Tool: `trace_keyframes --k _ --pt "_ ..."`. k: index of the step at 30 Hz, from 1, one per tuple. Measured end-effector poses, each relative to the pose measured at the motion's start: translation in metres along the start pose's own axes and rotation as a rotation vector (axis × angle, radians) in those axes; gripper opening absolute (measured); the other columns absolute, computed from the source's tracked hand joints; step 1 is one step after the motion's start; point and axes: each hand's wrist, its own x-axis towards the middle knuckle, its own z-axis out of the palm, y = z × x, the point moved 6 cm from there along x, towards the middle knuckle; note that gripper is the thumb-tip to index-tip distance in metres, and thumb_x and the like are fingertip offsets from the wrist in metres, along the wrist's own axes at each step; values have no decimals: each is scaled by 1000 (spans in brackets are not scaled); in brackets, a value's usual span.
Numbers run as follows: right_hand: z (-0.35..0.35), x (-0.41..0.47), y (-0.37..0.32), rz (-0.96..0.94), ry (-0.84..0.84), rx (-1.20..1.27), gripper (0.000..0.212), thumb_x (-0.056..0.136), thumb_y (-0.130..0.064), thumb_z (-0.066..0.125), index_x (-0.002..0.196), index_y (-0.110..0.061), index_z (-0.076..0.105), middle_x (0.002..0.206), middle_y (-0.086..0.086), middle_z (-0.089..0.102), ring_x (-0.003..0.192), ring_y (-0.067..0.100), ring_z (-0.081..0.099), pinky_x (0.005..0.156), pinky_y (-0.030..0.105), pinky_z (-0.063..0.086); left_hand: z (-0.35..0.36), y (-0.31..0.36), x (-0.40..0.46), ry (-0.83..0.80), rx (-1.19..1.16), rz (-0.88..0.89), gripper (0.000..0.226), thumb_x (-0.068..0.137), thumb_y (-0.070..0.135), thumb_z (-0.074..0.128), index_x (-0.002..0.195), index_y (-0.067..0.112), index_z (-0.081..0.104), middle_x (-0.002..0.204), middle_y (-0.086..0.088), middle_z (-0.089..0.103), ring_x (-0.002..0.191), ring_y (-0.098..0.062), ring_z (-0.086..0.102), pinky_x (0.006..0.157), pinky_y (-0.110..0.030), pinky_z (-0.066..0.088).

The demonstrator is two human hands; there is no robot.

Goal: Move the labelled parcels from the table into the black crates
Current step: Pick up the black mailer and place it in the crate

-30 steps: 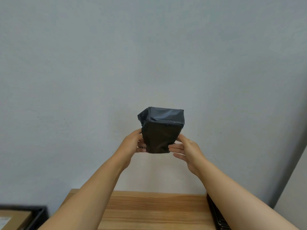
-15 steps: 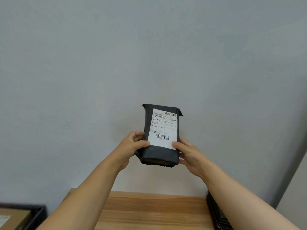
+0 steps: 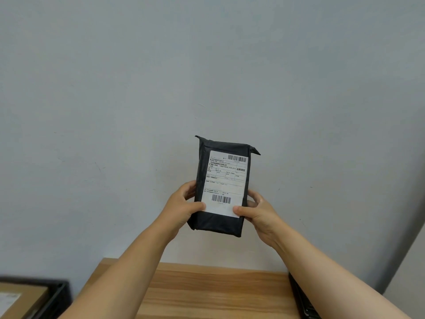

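Observation:
A black plastic-wrapped parcel (image 3: pixel 220 223) with a white barcode label stands upright in the air in front of the grey wall, label facing me. My left hand (image 3: pixel 181 208) grips its lower left edge, thumb on the label's corner. My right hand (image 3: pixel 257 211) grips the lower right edge, thumb likewise on the label. Below is the wooden table (image 3: pixel 207 293). One black crate (image 3: pixel 58 295) sits at the bottom left with a brown labelled box (image 3: pixel 20 300) inside. Another black crate (image 3: pixel 301 300) shows only its edge at the table's right end.
The grey wall (image 3: pixel 207 77) fills most of the view behind the parcel. A lighter wall surface (image 3: pixel 409 268) angles in at the bottom right.
The parcel turned from end-on with its label hidden to upright with the label facing me. Since half a second ago it sits slightly higher and both thumbs have shifted onto the label's lower corners.

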Motion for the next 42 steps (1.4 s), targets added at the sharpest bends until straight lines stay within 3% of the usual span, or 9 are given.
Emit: trace_keyframes --k 4,10,14,18,21,26,32,35,42 --pt "22 8 15 26 -10 6 62 75 12 68 125 -17 46 106 8 71 103 24 65 92 35 50 -26 -13 -7 35 5 -26 57 79 -2 64 117 39 54 122 11 60 119 -8 50 87 -28 50" --pt "79 17 50 99 -56 74 60 77 14 66 125 -15 45 99 6 74 99 23 67 86 35 52 -79 -34 -26 98 -5 -67 53 81 -4 63 120 32 57 112 11 66 106 -2 59 67 -13 52" --pt "120 18 73 154 -109 101 57 78 15 63 123 -15 45 96 4 74 93 21 68 77 32 55 -121 -53 -45 223 40 -92 45 79 -2 65 113 27 61 108 9 67 103 -2 61 71 -13 50" --pt "157 16 95 209 -180 83 55 78 15 63 119 -16 45 92 2 73 90 19 68 74 31 55 -152 -73 -72 349 80 -139 36 79 -1 67 101 27 64 105 8 68 102 -5 62 85 -22 51" --pt "183 15 111 254 -247 78 56 78 16 63 119 -17 44 94 4 73 90 19 68 74 31 55 -171 -87 -97 443 114 -186 34 80 3 67 95 33 62 101 9 68 97 -5 62 78 -21 53" --pt "227 5 152 366 -381 69 57 79 15 63 125 -14 46 103 8 71 96 23 68 75 34 56 -197 -109 -145 580 122 -278 30 84 1 64 103 23 62 97 8 69 90 -1 63 72 -15 51" --pt "291 -21 196 486 -541 56 55 79 16 62 123 -14 46 108 9 69 96 22 67 71 32 56 -233 -132 -215 737 174 -404 35 85 0 61 114 19 63 106 7 69 100 -9 63 81 -23 53" --pt "328 -38 212 523 -626 40 61 78 14 65 129 -13 45 112 9 68 102 25 66 81 38 55 -256 -135 -250 835 206 -460 35 85 1 62 115 18 63 107 6 68 99 -9 62 83 -26 52" --pt "419 -77 218 537 -730 7 52 79 15 63 120 -12 45 108 12 67 96 25 66 69 33 54 -322 -126 -310 925 231 -480 40 86 -5 56 117 19 62 101 9 62 95 -7 56 69 -10 43"
